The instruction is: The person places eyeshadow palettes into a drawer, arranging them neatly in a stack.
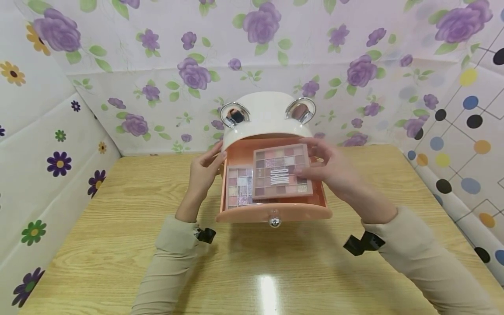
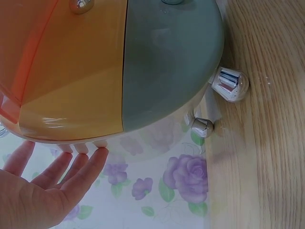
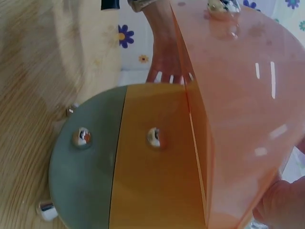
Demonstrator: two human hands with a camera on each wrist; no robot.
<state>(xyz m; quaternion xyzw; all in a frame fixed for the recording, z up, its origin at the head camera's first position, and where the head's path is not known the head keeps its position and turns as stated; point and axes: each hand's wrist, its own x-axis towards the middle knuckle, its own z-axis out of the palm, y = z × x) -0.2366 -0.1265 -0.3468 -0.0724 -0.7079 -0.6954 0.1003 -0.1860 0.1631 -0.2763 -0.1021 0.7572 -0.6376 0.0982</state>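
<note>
A white rounded organizer (image 1: 269, 111) with two chrome-rimmed ears has its pink top drawer (image 1: 252, 213) pulled out. My right hand (image 1: 340, 175) holds an eyeshadow palette (image 1: 281, 173) by its right edge, thumb on the lid and fingers at the far side. This palette sits tilted over a second eyeshadow palette (image 1: 239, 186) lying in the drawer's left part and partly covers it. My left hand (image 1: 201, 175) steadies the organizer's left side. In the left wrist view, the fingertips of the left hand (image 2: 52, 186) touch the white shell, fingers extended.
Below the pink drawer, an orange drawer (image 2: 78, 71) and a grey-green drawer (image 2: 171, 62) are closed. Chrome feet (image 2: 231, 85) support the organizer on the wooden table (image 1: 118, 245). Flower-patterned cloth (image 1: 157, 65) hangs behind, with a dotted cloth (image 1: 468, 144) at right.
</note>
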